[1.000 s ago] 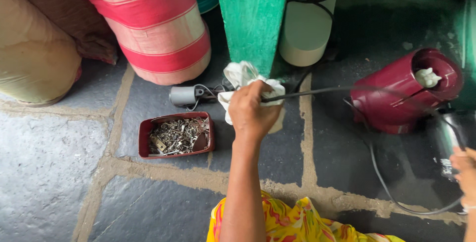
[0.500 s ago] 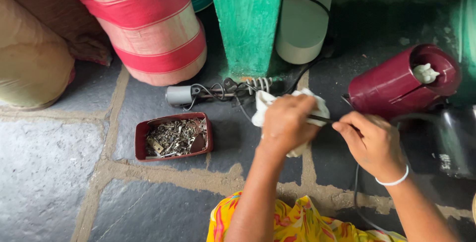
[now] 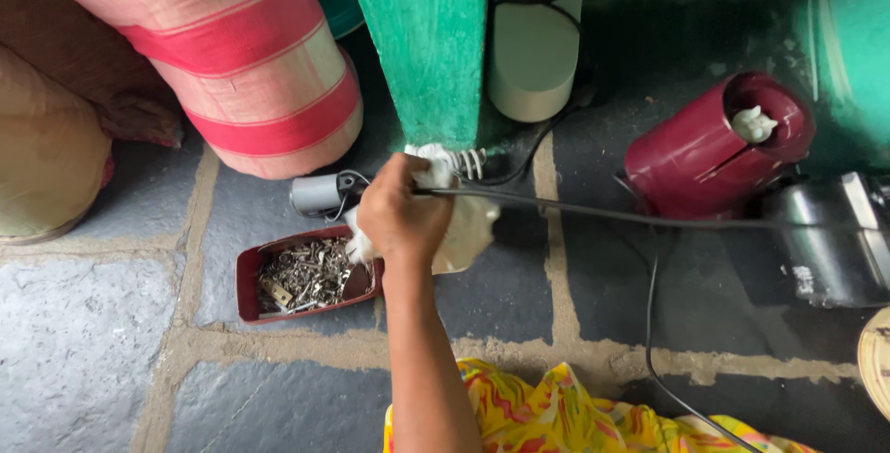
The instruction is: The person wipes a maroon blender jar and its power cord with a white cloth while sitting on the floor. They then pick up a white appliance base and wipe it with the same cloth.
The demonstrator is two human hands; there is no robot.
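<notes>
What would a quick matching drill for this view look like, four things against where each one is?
Things:
1. white cloth
2. red tray of metal bits
3. maroon appliance
4. striped roll

Places:
A. upper left, leaning by the green post
B. lying on its side at the right, open end facing up-right
C. on the floor just left of the left hand
D. bunched in the left hand around the black cord

Pairs: 1-D, 2-C, 3-B, 4-A
</notes>
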